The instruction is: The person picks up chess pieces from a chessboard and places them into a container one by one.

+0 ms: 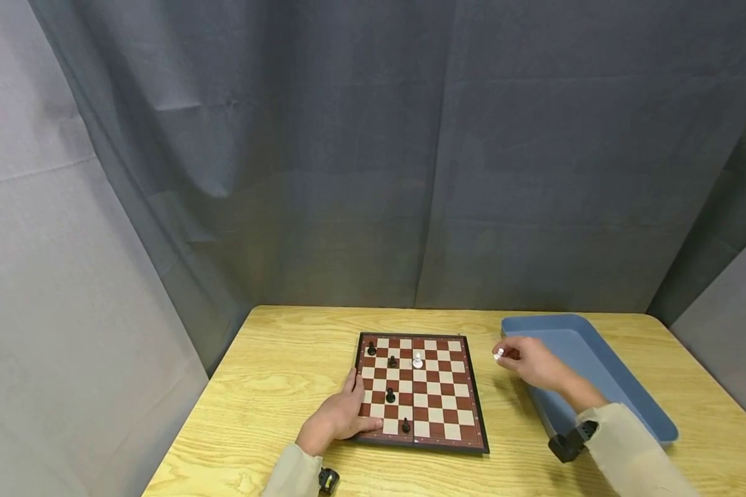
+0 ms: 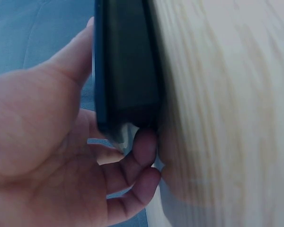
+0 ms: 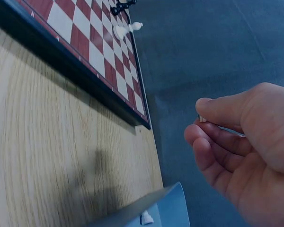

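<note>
A red-and-white chessboard (image 1: 435, 393) with a dark frame lies on the wooden table. My left hand (image 1: 342, 411) grips its near left corner, thumb over the top; in the left wrist view the fingers (image 2: 144, 146) curl against the board's dark side (image 2: 132, 61). Several black chess pieces, one a black piece (image 1: 390, 395) near the left hand, stand on the left half. One white chess piece (image 1: 418, 360) stands near the far middle. Right of the board, my right hand (image 1: 537, 362) pinches a small white chess piece (image 1: 500, 353) between thumb and fingertips, above the table.
A blue tray (image 1: 628, 376) stands on the right of the table, partly under the right forearm. Inside it, the right wrist view shows a white piece (image 3: 146, 218). Grey curtains (image 1: 360, 172) hang behind the table and at both sides.
</note>
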### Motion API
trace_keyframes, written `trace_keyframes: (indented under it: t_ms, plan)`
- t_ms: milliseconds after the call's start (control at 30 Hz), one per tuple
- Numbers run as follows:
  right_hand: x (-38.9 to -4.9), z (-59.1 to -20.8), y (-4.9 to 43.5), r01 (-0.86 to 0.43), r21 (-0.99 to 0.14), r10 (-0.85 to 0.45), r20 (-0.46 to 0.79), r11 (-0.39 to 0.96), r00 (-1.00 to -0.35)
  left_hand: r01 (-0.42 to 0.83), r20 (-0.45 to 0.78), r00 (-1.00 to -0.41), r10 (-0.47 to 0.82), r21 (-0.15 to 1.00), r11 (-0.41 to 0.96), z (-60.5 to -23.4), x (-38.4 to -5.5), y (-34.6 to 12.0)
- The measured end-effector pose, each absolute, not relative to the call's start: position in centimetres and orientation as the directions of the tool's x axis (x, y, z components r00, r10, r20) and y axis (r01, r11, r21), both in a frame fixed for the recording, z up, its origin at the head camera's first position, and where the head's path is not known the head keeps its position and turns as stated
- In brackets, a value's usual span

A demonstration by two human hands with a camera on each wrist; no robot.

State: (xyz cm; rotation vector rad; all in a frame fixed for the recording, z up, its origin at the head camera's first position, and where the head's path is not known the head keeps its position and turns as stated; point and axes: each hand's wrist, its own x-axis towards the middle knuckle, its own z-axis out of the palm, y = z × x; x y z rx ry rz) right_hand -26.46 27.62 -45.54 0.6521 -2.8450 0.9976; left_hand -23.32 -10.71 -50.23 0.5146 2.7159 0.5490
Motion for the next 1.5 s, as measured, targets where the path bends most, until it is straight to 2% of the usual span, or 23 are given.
trace_keyframes:
  t_ms: [367,733,967,1500]
  plan:
    - [-25.9,-45.1,30.1,-0.33,-0.609,-0.326,0.123,0.721,-0.937,0.3,-0.22,-0.884,0.412,0.41,0.862,-50.2,-23.3,-10.7]
    - [-25.9,-45.2,32.9,-0.358,-0.55,-0.327,0.158,0.755,-0.932,0.304,-0.217,-0.884,0.414,0.407,0.861,-50.4,-23.4,-10.8]
    - [-25.8,-45.5,34.4,-0.313,-0.562,-0.302,0.115,0.766,-0.946,0.296,-0.224,-0.885,0.409,0.408,0.864,-50.3,-23.4,-10.7]
    - [-25.9,-47.1,36.6,-0.261,-0.49,-0.251,0.089,0.832,-0.964,0.284,-0.224,-0.887,0.403,0.424,0.86,-50.3,-23.3,-10.7]
